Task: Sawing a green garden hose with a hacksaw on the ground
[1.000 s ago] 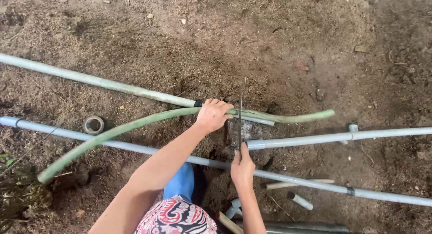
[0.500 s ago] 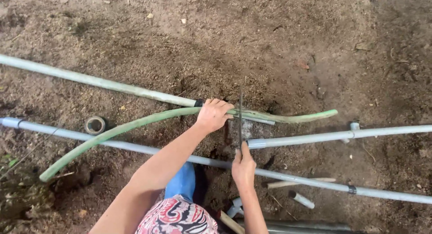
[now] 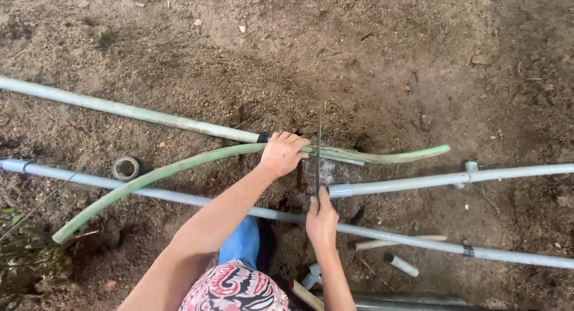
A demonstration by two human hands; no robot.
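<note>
Head view, looking straight down at bare soil.

Nearest the camera: red, white and black patterned cloth (image 3: 234, 289) at the bottom edge, a blue garment (image 3: 244, 244) just above it. Short white pipe offcuts (image 3: 402, 265) lie on the soil to the right, beside a pale stick (image 3: 391, 242).

Right hand (image 3: 321, 220): grip closed around the lower end of a thin dark saw blade (image 3: 318, 152), thumb up along it. Blade stands on edge, running away from the camera, and crosses the green hose (image 3: 179, 163).

A long grey pipe (image 3: 179, 197) runs left to right under the right wrist and on toward the right edge. A second grey pipe (image 3: 442, 179) starts just right of the blade and runs off right; a small fitting (image 3: 470, 167) sits on it.

Left hand (image 3: 282, 152): grip closed over the green hose, just left of the blade, pressing it down. The hose curves from lower left, under the hand, and ends further right on the soil.

A roll of tape (image 3: 125, 167) lies on the soil between hose and long pipe, at left.

Farthest: a third grey pipe (image 3: 131, 111) slants from the left edge to the left hand, with a black band at that end.
</note>
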